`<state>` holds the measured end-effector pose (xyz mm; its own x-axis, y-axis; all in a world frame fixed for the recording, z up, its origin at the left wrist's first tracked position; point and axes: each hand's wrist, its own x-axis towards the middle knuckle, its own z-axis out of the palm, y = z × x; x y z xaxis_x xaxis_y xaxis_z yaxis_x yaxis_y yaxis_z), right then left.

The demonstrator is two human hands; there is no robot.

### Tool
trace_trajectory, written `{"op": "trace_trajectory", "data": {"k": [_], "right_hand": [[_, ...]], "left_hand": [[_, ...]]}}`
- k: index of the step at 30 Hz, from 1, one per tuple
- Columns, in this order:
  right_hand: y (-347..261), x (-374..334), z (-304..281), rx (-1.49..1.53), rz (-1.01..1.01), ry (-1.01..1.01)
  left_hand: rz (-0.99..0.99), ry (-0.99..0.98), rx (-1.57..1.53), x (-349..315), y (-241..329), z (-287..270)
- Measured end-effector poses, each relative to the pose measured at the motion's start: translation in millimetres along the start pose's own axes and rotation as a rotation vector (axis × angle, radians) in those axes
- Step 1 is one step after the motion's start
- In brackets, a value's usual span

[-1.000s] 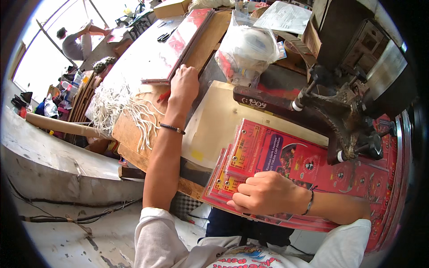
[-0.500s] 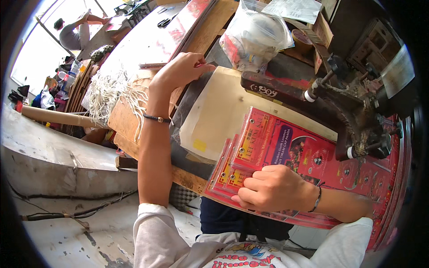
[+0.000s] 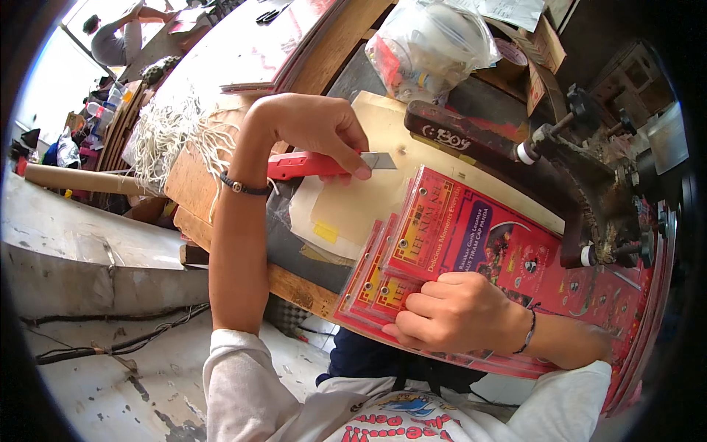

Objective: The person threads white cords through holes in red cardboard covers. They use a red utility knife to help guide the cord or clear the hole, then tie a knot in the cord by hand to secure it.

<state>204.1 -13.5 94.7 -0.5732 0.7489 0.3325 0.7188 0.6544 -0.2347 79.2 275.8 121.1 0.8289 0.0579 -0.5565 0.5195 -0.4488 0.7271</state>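
Left grip had shifted right since the earlier frame, bringing a red cutter knife into view. It was grasping the knife's handle; bare blade pointed right, above the cream board on the dark worktop. Couldn't tell if the tip touched the board. Right grip was clenched, resting on the stacked red signs (pretty much same spot as before); couldn't tell if the fist held anything. Stack partly covered the board, its left ends staggered. Black metal machine reached over the stack's far side. Plastic bag sat beyond the board, white strings off left.
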Motion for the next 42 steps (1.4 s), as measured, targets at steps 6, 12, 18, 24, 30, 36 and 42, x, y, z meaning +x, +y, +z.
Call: {"op": "trace_trajectory", "data": {"k": [6, 12, 18, 24, 30, 36, 42], "right_hand": [[3.3, 4.0, -14.0, 0.131, 0.064, -0.015], [23.4, -1.1, -2.7, 0.974, 0.641, 0.483], [22.1, 0.9, -0.5, 1.035, 0.567, 0.543], [14.2, 5.8, -13.4, 1.273, 0.676, 0.498], [21.1, 1.2, -17.9, 1.128, 0.656, 0.242], [15.0, 2.0, -8.5, 1.284, 0.629, 0.589], [22.0, -6.0, -10.2, 0.941, 0.475, 0.501]], "left_hand": [[0.353, -0.059, -0.256, -1.7, 21.7, 7.9], [0.85, 0.077, -0.413, 11.7, 31.8, 25.6], [0.868, 0.177, -0.548, 23.5, 37.1, 37.0], [0.7, 0.274, -0.443, 23.9, 34.0, 30.3], [0.753, 0.289, -0.386, 24.7, 19.6, 24.2], [0.614, 0.409, -0.257, 8.0, 16.0, 8.4], [0.503, 0.323, -0.073, -2.2, 16.6, 3.0]]}}
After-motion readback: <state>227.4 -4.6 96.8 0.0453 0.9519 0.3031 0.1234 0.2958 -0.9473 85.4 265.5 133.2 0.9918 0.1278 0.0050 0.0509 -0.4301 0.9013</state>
